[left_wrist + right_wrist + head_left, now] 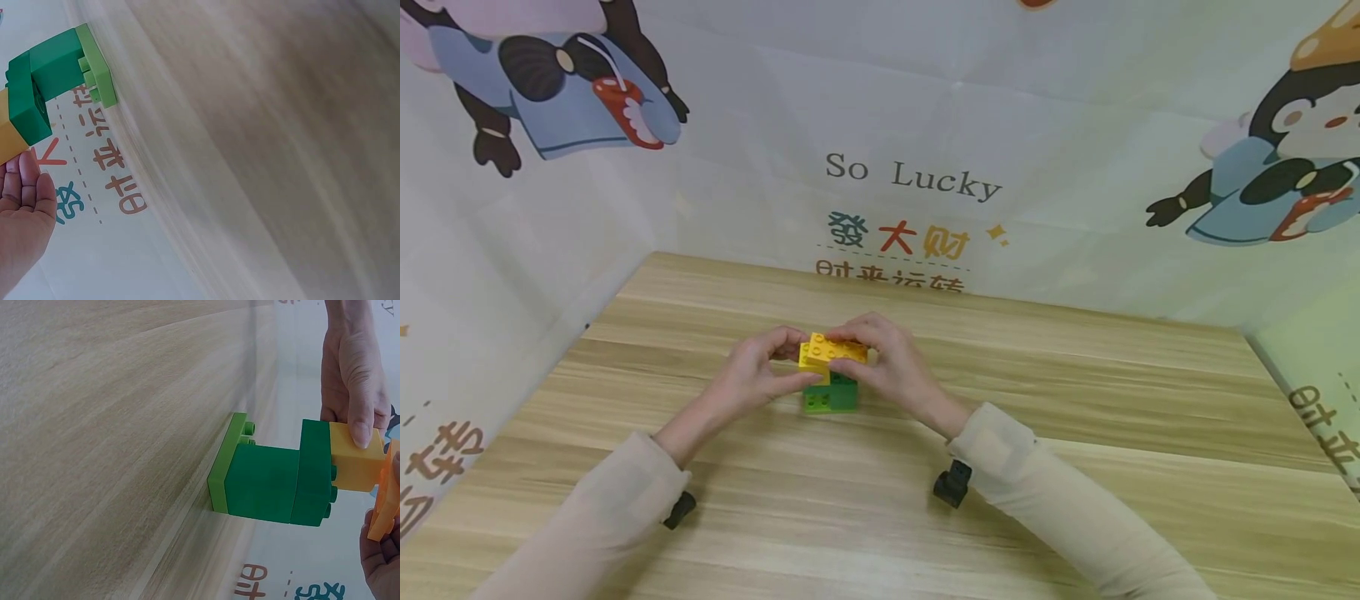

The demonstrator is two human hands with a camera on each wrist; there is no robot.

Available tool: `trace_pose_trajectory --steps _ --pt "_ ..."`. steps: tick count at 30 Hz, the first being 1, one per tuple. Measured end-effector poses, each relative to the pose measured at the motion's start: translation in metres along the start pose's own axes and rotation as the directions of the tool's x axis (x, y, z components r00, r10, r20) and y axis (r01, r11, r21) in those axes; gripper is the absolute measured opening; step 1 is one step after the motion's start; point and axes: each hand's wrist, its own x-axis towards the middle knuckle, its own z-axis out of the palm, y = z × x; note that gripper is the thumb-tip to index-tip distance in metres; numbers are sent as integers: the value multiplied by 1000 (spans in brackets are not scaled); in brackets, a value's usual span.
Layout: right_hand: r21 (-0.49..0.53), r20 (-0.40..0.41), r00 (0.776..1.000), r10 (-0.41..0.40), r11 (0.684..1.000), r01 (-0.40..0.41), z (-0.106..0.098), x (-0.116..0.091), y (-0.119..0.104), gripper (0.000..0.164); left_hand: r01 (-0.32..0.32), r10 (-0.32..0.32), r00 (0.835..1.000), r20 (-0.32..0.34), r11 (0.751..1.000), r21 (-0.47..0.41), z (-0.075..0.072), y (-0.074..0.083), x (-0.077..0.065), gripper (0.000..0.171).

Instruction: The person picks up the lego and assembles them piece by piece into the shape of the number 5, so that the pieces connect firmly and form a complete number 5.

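Note:
A small stack of toy building blocks stands on the table. Lowest is a light green plate (226,465) with studs showing, then a dark green block (261,482) and another dark green block (312,472) over it. A yellow block (355,456) sits on the upper green one, and my left hand (747,371) pinches it from the left with thumb and fingers. From the right, my right hand (895,360) grips a flatter yellow brick (831,348) by its long sides, at the yellow block's top. Whether these two are joined I cannot tell.
The wood-grain table (1075,400) spreads around the stack. Behind it hangs a white printed cloth (760,183) with lettering and cartoon figures, and cloth also borders both sides. A black wrist camera (952,483) sits below the right sleeve.

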Motion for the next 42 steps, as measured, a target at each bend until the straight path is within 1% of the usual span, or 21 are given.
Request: trace_pose_trajectory --steps 4,8,13,17,22,28,29,35,36,42 --pt "-1 -5 1000 -29 1000 29 0 0 1 28 0 0 1000 1 1000 -1 0 0 0 40" --pt "-10 -10 999 -46 999 46 0 -2 1 23 9 -9 1000 -4 1000 10 0 0 -1 42" --pt "-45 -11 996 -87 995 86 1 -3 2 16 16 -16 1000 -14 1000 19 0 0 -1 43" --pt "-68 -6 993 -118 991 118 0 -3 2 16 25 -25 1000 -10 1000 11 0 0 -2 42" --pt "-79 1 992 -125 989 124 1 -2 2 16 47 -47 999 -4 999 3 0 0 -1 43" --pt "-99 5 987 -159 982 158 0 -1 1 16 43 -43 999 -7 999 11 -1 0 0 42" --pt "-106 8 986 -168 980 168 6 -1 12 16 39 -39 999 -9 999 13 -1 1 0 41" --pt "-119 28 984 -178 976 180 4 1 11 16 52 -52 999 -10 998 19 -1 0 2 41" --pt "-117 31 985 -171 978 174 -2 1 -1 16 56 -56 998 -9 998 21 -1 0 2 40" --pt "-145 57 984 -170 974 176 -3 2 -4 16 66 -66 998 4 998 24 -1 0 2 40"
